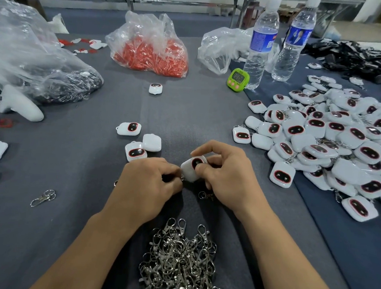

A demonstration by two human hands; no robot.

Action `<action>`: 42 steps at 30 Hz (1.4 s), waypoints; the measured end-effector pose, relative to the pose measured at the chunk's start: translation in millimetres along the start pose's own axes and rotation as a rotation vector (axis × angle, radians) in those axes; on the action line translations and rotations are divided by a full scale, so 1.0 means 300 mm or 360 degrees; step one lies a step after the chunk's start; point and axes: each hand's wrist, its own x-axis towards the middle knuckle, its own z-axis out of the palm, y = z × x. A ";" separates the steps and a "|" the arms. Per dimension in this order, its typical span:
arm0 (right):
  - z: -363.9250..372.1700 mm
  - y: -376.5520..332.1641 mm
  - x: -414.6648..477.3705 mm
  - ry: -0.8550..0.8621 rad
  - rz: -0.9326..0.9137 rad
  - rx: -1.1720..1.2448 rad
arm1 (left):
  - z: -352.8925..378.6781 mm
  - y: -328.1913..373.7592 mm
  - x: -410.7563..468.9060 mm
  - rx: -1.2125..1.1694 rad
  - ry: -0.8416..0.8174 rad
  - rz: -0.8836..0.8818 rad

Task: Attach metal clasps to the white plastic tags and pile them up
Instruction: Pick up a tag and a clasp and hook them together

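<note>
**Clasp going onto tag**

White tag (192,168) held above the counter (78,215) by right hand (226,171), fingers pinched on it. Left hand (151,180) fingers closed at its corner (clasp mostly hidden). Steady the tag, hook the loop fully, then add it to the pile (334,143) on the right

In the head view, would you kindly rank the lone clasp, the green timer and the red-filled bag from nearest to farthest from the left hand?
From the left hand:
1. Lone clasp, on the cloth to its left, nearer the person.
2. Green timer, far off to the right, beside the bottles.
3. Red-filled bag, farthest, straight ahead at the back.
</note>
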 end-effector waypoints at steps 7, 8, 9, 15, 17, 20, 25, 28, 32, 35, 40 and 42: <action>-0.010 0.007 0.004 -0.0057 0.0044 0.0012 | -0.003 0.014 -0.006 0.0011 0.0015 -0.0022; -0.010 0.005 0.003 -0.0069 0.0056 0.0041 | -0.002 0.014 -0.008 0.0023 0.0028 -0.0021; -0.009 0.003 0.003 -0.0077 0.0070 0.0084 | -0.002 0.016 -0.009 0.0046 0.0045 -0.0015; -0.019 -0.006 0.008 -0.0018 0.0281 0.0643 | 0.001 0.021 -0.004 -0.0227 0.0302 -0.0009; -0.026 -0.010 0.007 -0.0030 0.0351 0.0809 | 0.002 0.021 0.003 -0.0383 0.0291 -0.0030; -0.030 -0.016 0.004 -0.0049 0.0411 0.0961 | 0.002 0.019 0.014 -0.0586 0.0249 -0.0129; -0.025 -0.021 -0.006 -0.0054 0.0401 0.1021 | 0.004 0.011 0.020 -0.0661 0.0193 -0.0169; -0.015 -0.019 -0.009 -0.0029 0.0347 0.0962 | 0.003 0.009 0.007 -0.0370 0.0224 -0.0015; 0.004 -0.019 -0.008 0.0022 0.0345 0.1014 | 0.021 0.026 -0.011 0.0320 0.0477 0.0361; 0.000 -0.021 -0.006 -0.0015 0.0424 0.1167 | 0.028 0.034 -0.011 0.0074 0.0510 0.0259; -0.010 -0.023 0.000 -0.0066 0.0477 0.1348 | 0.024 0.054 0.017 -0.0883 0.0151 -0.0246; -0.011 -0.025 0.000 -0.0068 0.0484 0.1360 | 0.027 0.058 0.020 -0.0994 0.0071 -0.0272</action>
